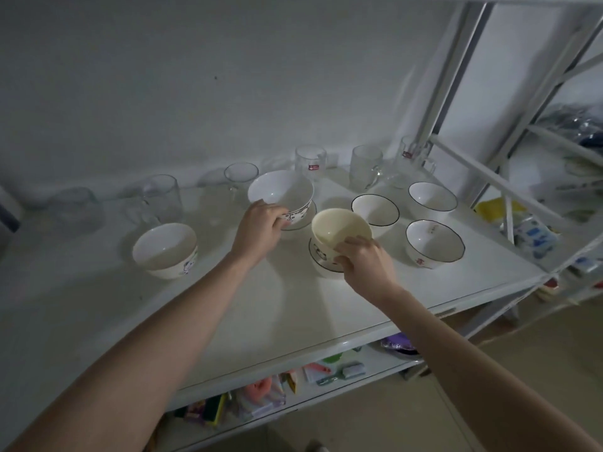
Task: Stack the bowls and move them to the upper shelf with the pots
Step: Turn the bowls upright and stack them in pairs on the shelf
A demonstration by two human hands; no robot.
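Observation:
Several bowls stand on a white shelf (293,308). My left hand (259,230) grips the near rim of a white patterned bowl (282,190), which sits tilted in another bowl beneath it. My right hand (365,259) holds a cream bowl (337,228) by its rim, tilted over a black-rimmed bowl (323,267) below. A white bowl (164,249) stands alone at the left. Three black-rimmed bowls stand at the right: one in the middle (375,210), one at the back (432,197), one nearer (435,244).
Glass mugs (365,166) and tumblers (161,197) line the back of the shelf by the wall. White rack posts (456,70) rise at the right. A lower shelf (375,360) holds sponges and small packets. Another rack at the right carries bags.

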